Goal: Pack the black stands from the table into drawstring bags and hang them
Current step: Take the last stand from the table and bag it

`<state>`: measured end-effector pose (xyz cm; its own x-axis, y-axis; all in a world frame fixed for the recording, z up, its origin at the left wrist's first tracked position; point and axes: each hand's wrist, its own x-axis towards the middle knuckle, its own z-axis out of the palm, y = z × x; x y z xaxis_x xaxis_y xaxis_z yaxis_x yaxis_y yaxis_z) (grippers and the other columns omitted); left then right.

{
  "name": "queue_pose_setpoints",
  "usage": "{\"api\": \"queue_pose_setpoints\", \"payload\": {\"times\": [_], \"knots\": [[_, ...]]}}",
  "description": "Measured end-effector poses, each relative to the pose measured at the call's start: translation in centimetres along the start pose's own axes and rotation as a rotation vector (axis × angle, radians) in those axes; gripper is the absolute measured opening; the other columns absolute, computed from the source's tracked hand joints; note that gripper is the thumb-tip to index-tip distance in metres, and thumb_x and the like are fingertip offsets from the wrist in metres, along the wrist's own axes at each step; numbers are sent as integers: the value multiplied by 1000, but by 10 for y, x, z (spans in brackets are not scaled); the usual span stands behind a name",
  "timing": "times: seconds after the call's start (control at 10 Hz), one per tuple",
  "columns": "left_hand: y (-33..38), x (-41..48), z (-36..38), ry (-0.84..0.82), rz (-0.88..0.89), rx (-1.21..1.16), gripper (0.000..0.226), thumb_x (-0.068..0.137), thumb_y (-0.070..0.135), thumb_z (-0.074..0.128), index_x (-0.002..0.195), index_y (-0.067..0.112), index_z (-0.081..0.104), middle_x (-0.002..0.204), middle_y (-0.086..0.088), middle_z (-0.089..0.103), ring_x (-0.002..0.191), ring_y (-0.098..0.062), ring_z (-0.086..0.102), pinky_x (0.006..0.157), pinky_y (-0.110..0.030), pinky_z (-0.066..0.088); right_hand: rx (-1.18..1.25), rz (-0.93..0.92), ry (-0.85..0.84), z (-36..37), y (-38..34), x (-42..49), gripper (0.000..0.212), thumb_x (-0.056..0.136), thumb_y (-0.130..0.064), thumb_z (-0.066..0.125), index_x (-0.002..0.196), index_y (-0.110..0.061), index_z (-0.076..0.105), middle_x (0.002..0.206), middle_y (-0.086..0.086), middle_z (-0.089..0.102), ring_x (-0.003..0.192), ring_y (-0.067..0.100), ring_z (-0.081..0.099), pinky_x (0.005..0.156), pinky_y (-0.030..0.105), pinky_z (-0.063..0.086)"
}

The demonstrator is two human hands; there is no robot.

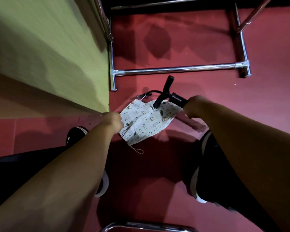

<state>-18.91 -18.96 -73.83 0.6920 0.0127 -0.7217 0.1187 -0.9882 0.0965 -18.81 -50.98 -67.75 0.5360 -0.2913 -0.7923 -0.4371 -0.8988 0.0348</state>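
Note:
A white drawstring bag (141,122) with small printed animals hangs in the air over the red floor, in the middle of the view. My left hand (113,121) grips its left edge. My right hand (193,106) grips one end of a black stand (165,92), whose legs stick out up and to the left above the bag's upper right edge. A thin black cord loops from the stand toward the bag's drawstring. How far the stand sits inside the bag is hidden by the cloth.
A green table edge (49,56) fills the upper left. A chrome rack base (179,68) with a crossbar and feet stands on the red floor (208,39) just beyond the bag. Another chrome bar (147,226) lies at the bottom edge. My dark shoes are below.

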Motion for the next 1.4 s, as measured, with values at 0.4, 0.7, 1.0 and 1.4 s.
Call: {"api": "queue_pose_setpoints", "payload": {"times": [0.4, 0.7, 1.0, 1.4], "knots": [[74, -43, -81, 210, 59, -817, 34, 85, 3, 77, 110, 25, 70, 103, 0, 73, 90, -24, 73, 71, -30, 58, 676, -70, 191, -43, -26, -58, 15, 85, -9, 71, 100, -9, 70, 83, 13, 72, 72, 30, 67, 64, 33, 56], [125, -174, -178, 271, 247, -1018, 37, 83, -3, 70, 98, 31, 74, 98, -5, 72, 81, -23, 67, 59, -35, 59, 1062, -323, 251, -82, -28, -195, 27, 72, 5, 64, 90, -17, 64, 70, 11, 62, 60, 27, 59, 56, 31, 50], [128, -308, -261, 223, 307, -1319, 7, 98, -2, 60, 104, -2, 64, 89, -16, 64, 47, -11, 64, 36, -17, 46, 1356, -728, 132, -120, -22, -349, 14, 93, -23, 82, 99, -11, 77, 63, -5, 67, 51, 8, 60, 46, 16, 43], [109, -329, -247, 200, 529, -1461, 25, 86, -7, 76, 108, 5, 73, 94, -11, 71, 87, -18, 70, 90, -35, 63, 1333, -589, 455, -117, -42, -334, 17, 74, -10, 81, 88, -12, 72, 73, 6, 73, 65, 25, 72, 65, 40, 60]]}}
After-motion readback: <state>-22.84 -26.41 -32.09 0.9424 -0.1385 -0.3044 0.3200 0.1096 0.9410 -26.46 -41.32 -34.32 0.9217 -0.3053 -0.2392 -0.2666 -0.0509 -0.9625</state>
